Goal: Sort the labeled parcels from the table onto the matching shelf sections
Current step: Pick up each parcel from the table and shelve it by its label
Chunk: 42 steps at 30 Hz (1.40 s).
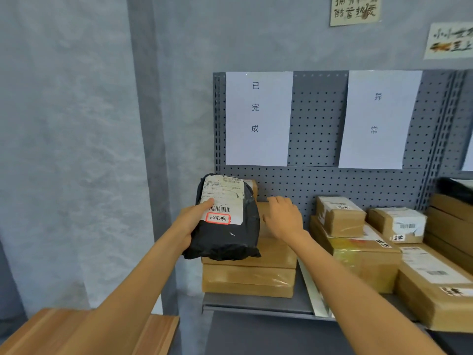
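Observation:
My left hand (190, 221) grips a black plastic parcel (225, 237) by its left edge, thumb on its white shipping label with a red-framed sticker. The parcel lies on top of a stack of brown cardboard boxes (249, 276) in the left shelf section, under the white sign 已完成 (257, 118). Just right of the parcel, my right hand (282, 217) hovers over the top box with relaxed fingers, holding nothing. The grey shelf board (256, 303) carries the stack.
The right section under the sign 异常 (378, 119) holds several taped cardboard boxes (358, 242) with white labels. A white divider strip (313, 293) separates the sections. A wooden table corner (38, 331) sits at the lower left. Grey pegboard (317, 119) backs the shelf.

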Motion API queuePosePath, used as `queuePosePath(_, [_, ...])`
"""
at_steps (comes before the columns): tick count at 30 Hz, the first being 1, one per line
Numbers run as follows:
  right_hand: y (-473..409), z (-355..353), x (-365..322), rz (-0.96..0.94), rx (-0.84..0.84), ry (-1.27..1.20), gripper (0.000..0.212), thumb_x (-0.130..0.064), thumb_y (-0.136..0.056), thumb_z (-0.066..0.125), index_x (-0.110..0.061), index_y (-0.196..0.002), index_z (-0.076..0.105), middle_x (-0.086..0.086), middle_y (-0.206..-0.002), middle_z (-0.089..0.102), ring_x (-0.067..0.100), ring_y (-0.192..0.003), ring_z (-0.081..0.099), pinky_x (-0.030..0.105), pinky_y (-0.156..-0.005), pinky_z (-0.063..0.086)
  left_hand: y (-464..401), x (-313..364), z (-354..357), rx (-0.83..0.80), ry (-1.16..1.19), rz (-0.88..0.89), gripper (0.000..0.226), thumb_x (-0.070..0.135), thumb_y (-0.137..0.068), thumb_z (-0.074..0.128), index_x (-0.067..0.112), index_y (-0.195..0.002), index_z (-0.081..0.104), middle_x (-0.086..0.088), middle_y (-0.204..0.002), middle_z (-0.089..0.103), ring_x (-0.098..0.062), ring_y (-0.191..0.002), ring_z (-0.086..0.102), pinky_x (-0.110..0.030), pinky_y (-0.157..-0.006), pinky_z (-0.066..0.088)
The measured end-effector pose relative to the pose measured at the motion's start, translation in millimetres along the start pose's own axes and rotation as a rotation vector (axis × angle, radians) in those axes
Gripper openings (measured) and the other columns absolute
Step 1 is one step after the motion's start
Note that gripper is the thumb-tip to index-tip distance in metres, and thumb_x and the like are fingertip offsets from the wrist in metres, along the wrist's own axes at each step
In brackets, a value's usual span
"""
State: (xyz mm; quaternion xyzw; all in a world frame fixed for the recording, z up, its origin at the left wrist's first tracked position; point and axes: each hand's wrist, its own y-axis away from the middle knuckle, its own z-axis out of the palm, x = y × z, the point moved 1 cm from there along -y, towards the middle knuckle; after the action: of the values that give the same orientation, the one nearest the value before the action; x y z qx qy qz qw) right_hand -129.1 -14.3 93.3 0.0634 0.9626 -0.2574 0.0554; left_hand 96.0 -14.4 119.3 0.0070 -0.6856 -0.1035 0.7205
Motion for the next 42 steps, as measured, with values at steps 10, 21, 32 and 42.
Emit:
queuePosePath(10, [-15.6,29.1,14.1,0.026,-0.102,-0.044,0.036,-0.026,-0.097,0.048,-0.009,-0.128,0.053,0.011,-0.134,0.052,0.028,-0.125,0.044,0.037,-0.100,0.040,-18.9,-6.6,7.4,0.019,-0.079,-0.062,0.022,0.033,-0.090,0.065,0.012,-0.095,0.069,-0.007,-0.072,0.075,-0.023,-0.076,0.069,-0.030,-0.065,0.053])
queuePosePath(21, [-28.9,53.6,13.4,0.026,-0.154,-0.085,0.028,-0.028,-0.101,0.040,-0.011,-0.117,0.056,0.010,-0.120,0.059,0.027,-0.109,0.053,0.037,-0.089,0.047,-57.4,-6.7,17.3,0.064,-0.270,-0.075,0.022,0.034,-0.091,0.063,0.012,-0.097,0.065,-0.005,-0.081,0.069,-0.018,-0.076,0.063,-0.024,-0.060,0.045])
queuePosePath(32, [-27.3,56.8,17.0,-0.017,-0.177,-0.020,0.026,-0.021,-0.098,0.043,-0.009,-0.119,0.054,0.012,-0.122,0.056,0.030,-0.113,0.049,0.038,-0.086,0.043,-82.4,-4.9,24.4,0.109,-0.413,-0.072,0.027,0.032,-0.092,0.062,0.009,-0.106,0.058,-0.003,-0.085,0.062,-0.016,-0.075,0.057,-0.021,-0.057,0.040])
queuePosePath(42, [-25.3,57.1,17.5,-0.041,-0.169,-0.011,0.030,-0.022,-0.098,0.045,-0.011,-0.125,0.052,0.011,-0.127,0.055,0.029,-0.117,0.047,0.038,-0.092,0.042,-90.3,-15.3,25.9,0.082,-0.344,-0.094,0.036,0.032,-0.094,0.059,0.006,-0.119,0.060,-0.011,-0.112,0.067,-0.023,-0.096,0.061,-0.029,-0.080,0.046])
